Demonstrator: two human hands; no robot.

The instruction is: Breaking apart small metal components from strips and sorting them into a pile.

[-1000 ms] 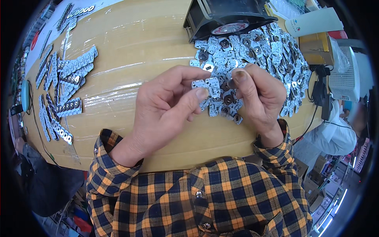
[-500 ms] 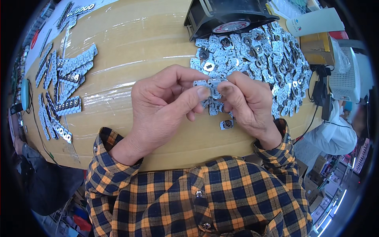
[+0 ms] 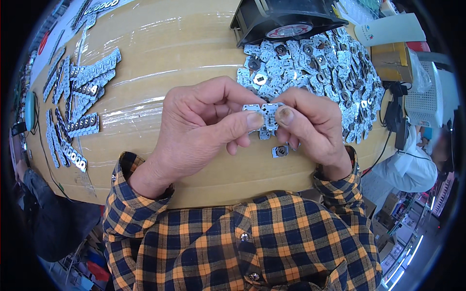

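Small light-coloured circuit boards are pinched between my two hands above the table. My left hand is closed, its thumb pressing on a circuit board. Thumb and fingers of my right hand grip a circuit board whose edge meets the left one; I cannot tell whether the two are joined. Fingers hide the undersides. Just below my fingers lies a single board with a dark round part on it. Beyond my right hand spreads a big pile of similar boards, some with dark or silvery round parts.
A black fan stands behind the pile. Strips of boards lie stacked at the left. At the right are a cardboard box, a white perforated basket and a black cable adapter. People sit at both sides.
Both hands have shifted slightly to the right. The held boards have been tilted so their faces show more plainly, and both thumbs have moved a little lower on them.
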